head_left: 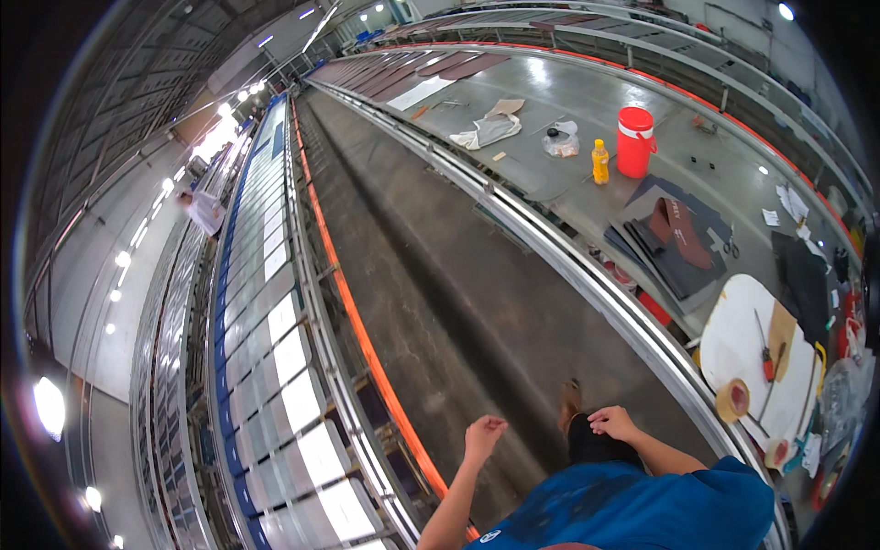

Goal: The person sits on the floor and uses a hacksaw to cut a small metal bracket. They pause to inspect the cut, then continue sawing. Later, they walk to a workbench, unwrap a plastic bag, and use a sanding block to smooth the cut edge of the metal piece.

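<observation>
My left hand point(484, 431) is raised over the aisle floor at the lower middle, its fingers curled toward the thumb; anything in them is too small to make out. My right hand point(612, 422), also curled, is in front of my dark trousers, with any contents hidden. One brown shoe point(569, 403) shows beside it. On my right, a long grey table point(550, 92) bears a red jug point(634, 147), a yellow bottle point(600, 165), dark sheets point(632, 247), a white board point(733, 330), tape rolls point(731, 401) and a screwdriver point(766, 362).
The aisle floor point(403, 257) runs ahead between the table's metal rail point(513, 211) and, on my left, an orange rail point(348, 321) beside a long row of pale panels point(275, 367). Beyond that row, a person in white point(203, 211) stands at the upper left.
</observation>
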Available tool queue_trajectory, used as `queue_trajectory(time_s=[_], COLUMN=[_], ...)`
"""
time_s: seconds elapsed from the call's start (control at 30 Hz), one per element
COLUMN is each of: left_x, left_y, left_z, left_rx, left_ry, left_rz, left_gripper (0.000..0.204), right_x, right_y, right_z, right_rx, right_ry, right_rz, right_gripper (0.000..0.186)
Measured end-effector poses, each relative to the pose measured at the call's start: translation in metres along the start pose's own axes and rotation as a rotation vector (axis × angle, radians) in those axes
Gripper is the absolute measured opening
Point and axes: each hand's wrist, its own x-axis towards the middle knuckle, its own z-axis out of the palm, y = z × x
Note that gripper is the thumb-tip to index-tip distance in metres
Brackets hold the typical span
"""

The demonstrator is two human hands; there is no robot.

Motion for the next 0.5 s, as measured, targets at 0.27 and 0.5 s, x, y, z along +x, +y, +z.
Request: queue_trajectory(time_s=[0.27,0.5], left_x=[0.255,0.341], left_y=[0.092,0.045], left_z=[-0.017,-0.076], left_rx=[-0.458,-0.527], left_ry=[-0.181,-0.173], left_rz=[0.017,-0.212], left_gripper=[0.020,0.026], right_x=[0.234,0.358], right_y=[-0.155,-0.318], right_z=[-0.033,0.006], right_rx=[0.355,0.616], right_ry=[-0.052,0.033], right_rz=[-0.158,-0.218], right_gripper=[0.021,0.025])
